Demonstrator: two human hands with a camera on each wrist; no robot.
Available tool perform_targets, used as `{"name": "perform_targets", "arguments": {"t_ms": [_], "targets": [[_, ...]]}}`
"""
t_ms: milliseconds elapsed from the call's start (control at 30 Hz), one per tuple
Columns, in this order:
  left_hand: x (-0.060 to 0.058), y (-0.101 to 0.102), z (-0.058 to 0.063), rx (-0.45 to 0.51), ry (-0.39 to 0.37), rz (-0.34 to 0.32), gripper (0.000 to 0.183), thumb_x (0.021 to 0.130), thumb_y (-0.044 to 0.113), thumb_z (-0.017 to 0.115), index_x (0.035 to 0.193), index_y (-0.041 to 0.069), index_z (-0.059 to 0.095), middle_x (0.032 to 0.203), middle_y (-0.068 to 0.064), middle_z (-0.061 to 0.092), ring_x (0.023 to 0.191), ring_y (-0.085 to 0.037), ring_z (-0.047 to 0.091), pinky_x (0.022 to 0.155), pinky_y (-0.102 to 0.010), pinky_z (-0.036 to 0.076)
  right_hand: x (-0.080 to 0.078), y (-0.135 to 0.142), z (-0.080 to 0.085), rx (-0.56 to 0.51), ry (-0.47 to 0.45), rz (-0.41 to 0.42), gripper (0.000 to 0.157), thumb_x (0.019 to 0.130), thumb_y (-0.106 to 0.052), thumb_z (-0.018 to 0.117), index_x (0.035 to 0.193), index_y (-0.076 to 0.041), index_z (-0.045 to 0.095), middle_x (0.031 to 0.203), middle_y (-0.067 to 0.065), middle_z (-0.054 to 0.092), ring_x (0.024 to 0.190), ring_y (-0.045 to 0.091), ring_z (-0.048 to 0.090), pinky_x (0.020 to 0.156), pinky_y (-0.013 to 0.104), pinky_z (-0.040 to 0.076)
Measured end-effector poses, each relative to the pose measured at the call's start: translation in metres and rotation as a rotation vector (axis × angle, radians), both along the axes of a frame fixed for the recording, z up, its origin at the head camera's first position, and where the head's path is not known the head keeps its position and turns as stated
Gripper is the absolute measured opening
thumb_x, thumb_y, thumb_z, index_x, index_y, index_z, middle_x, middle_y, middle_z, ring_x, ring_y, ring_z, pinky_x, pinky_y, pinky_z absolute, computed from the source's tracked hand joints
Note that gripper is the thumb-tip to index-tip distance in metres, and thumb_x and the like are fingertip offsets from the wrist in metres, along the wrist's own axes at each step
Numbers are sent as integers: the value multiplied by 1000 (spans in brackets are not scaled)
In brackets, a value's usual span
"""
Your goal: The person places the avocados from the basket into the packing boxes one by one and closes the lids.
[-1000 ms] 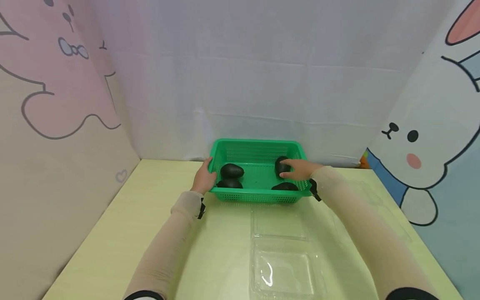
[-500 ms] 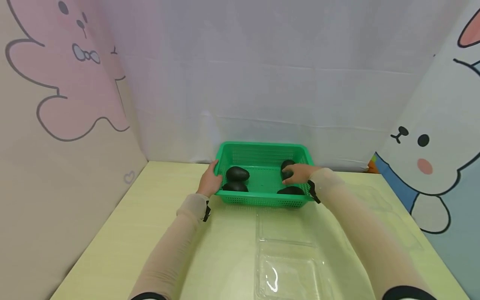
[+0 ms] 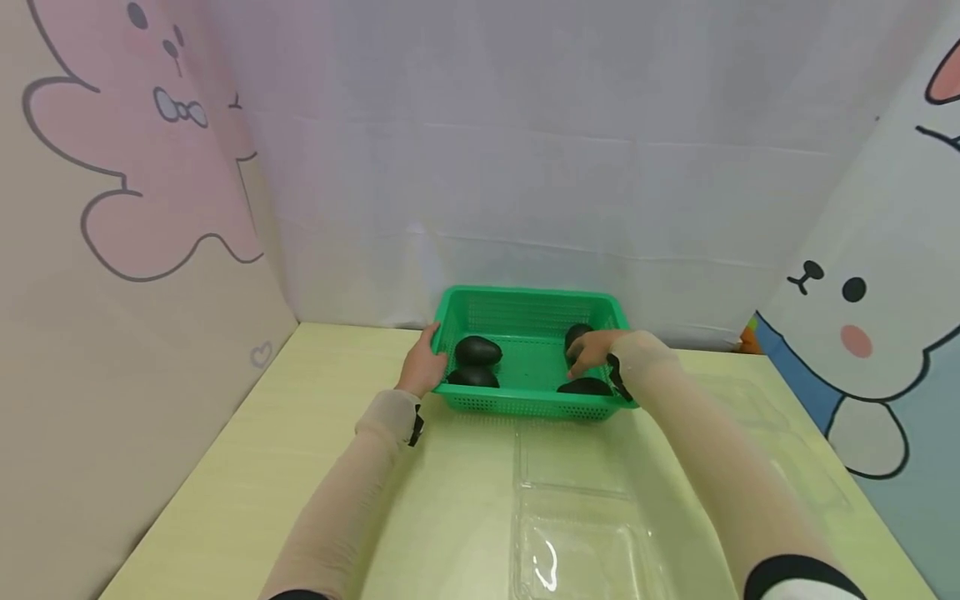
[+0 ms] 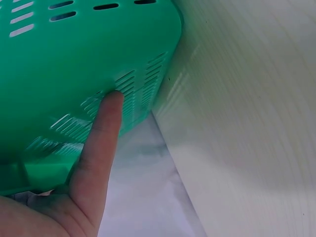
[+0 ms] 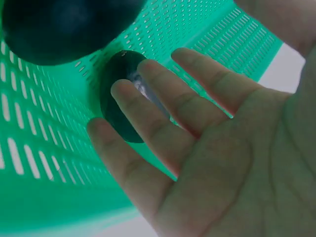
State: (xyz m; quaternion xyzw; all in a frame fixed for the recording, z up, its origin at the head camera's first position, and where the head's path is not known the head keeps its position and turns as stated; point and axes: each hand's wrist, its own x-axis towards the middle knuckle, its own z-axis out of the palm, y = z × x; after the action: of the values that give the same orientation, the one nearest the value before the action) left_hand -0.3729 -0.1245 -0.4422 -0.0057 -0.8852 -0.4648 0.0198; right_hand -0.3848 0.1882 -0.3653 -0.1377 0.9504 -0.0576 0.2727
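Okay, at the left my left hand (image 3: 422, 367) is gripping the basket (image 3: 528, 410) by its rim, one finger lying straight along the outer wall. Inside, a rear dark fruit (image 3: 478, 351) is sitting just behind a front dark fruit (image 3: 472, 378). Next, a clear box (image 3: 577, 546) is lying on the table (image 3: 442, 517), nearer me. Farther right, a third fruit (image 3: 585, 387) is resting by the front wall, a fourth fruit (image 3: 576, 335) behind it. My right hand (image 3: 598, 345) is hovering there, fingers spread, nearly straight, grasping nothing; whether they're touching that fruit, I can't tell.
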Motion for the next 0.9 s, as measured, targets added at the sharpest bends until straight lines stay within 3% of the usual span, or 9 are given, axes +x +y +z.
{"name": "perform_targets", "arguments": {"t_ms": [167,333,500,600,767,900], "targets": [[2,0,1,12,1,2,62,96,9,42,155,18,25,143,-19,45,51,-16,41,55,-31,40,-6,-2,-4,40,-18,-9,70,91,-43,62,149,-11,39,156,21,25,141,44,22,107,57,29],[2,0,1,5,3,9,62,95,9,43,155,17,25,143,-18,45,56,-18,45,58,-31,40,-7,-4,-4,64,-54,-12,74,89,-44,66,150,-13,38,156,20,24,141,42,21,106,56,30],[2,1,2,5,7,8,63,95,8,44,155,16,26,144,-18,44,63,-21,49,60,-32,41,-4,-5,0,66,-81,-1,72,89,-40,66,149,-11,39,154,20,30,138,40,32,105,54,33],[3,1,4,11,-2,15,63,94,8,43,155,16,26,145,-18,44,60,-20,47,59,-32,40,-5,-7,1,64,-94,0,72,89,-39,67,149,-11,40,153,20,32,136,39,35,105,53,35],[2,0,2,20,-14,13,64,94,8,43,155,18,25,142,-19,46,54,-18,44,56,-31,40,-9,-8,-4,64,-124,-6,74,87,-39,69,149,-12,39,154,21,30,138,41,30,106,53,33],[-1,0,-1,17,-10,6,64,94,8,43,155,18,25,138,-20,49,55,-17,44,56,-31,40,-11,-8,-10,65,-157,3,73,87,-39,69,148,-12,41,151,20,36,136,40,35,105,53,34]]}}
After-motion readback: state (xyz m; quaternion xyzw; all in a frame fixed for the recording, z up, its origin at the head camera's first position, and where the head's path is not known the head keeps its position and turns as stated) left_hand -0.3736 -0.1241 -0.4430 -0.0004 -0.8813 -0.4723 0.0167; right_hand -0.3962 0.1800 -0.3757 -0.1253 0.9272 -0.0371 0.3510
